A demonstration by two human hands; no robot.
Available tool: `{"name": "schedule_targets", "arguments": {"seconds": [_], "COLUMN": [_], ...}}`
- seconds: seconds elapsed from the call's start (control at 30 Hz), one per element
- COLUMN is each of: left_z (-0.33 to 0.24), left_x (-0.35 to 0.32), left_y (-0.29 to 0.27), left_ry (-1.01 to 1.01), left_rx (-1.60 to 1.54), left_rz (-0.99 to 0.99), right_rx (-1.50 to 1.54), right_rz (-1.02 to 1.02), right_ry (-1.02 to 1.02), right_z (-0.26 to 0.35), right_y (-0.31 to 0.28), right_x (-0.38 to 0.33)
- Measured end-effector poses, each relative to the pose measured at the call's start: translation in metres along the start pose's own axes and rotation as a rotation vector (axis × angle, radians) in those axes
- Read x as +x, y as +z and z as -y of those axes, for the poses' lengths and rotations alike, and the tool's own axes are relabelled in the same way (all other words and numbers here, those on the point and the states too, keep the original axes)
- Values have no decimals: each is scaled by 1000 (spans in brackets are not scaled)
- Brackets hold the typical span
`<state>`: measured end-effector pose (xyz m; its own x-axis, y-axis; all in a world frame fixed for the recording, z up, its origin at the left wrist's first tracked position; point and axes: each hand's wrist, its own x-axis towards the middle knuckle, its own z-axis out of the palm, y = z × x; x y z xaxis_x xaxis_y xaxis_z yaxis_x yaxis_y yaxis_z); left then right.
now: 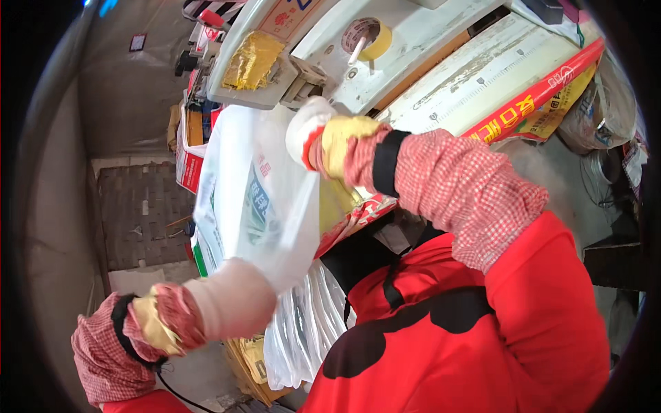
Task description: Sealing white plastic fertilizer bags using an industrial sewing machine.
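A white, partly see-through plastic bag (265,199) with printed marks stretches between my two gloved hands. My right hand (310,127), in a white glove, is closed at the bag's upper edge beside the white machine (299,79). Most of its fingers are turned out of sight. My left hand (237,296) is at the lower end of the bag, smeared by motion, so its fingers do not show. Red checked sleeves with black bands cover both forearms.
On the machine's white top lies a yellow tape roll (377,45). Several white plastic bags (306,330) hang below my hands. A printed red strip (530,96) edges the worktop at right. Boxes and tools (196,124) stand at the far left, and a filled clear bag (599,110) at the far right.
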<state>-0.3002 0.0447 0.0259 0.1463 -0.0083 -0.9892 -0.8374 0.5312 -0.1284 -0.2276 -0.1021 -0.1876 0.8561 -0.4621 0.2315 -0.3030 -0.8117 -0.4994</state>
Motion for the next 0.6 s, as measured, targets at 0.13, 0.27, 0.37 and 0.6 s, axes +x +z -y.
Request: {"name": "schedule_targets", "arguments": {"seconds": [0.13, 0.27, 0.37, 0.6], "left_z": [-24, -12, -1, -4], "left_x": [40, 54, 46, 49], "left_y": [-12, -22, -14, 18], "left_ry": [389, 423, 292, 338], "left_rx": [-37, -189, -183, -145], "left_rz": [-495, -542, -525, -815], "right_rx": [112, 148, 169, 368], "right_rz": [57, 192, 322, -210], "right_ry": [-198, -414, -572, 227], "right_z": [36, 56, 56, 13], "right_y": [-9, -19, -30, -76], "right_x": [-57, -95, -102, -78]}}
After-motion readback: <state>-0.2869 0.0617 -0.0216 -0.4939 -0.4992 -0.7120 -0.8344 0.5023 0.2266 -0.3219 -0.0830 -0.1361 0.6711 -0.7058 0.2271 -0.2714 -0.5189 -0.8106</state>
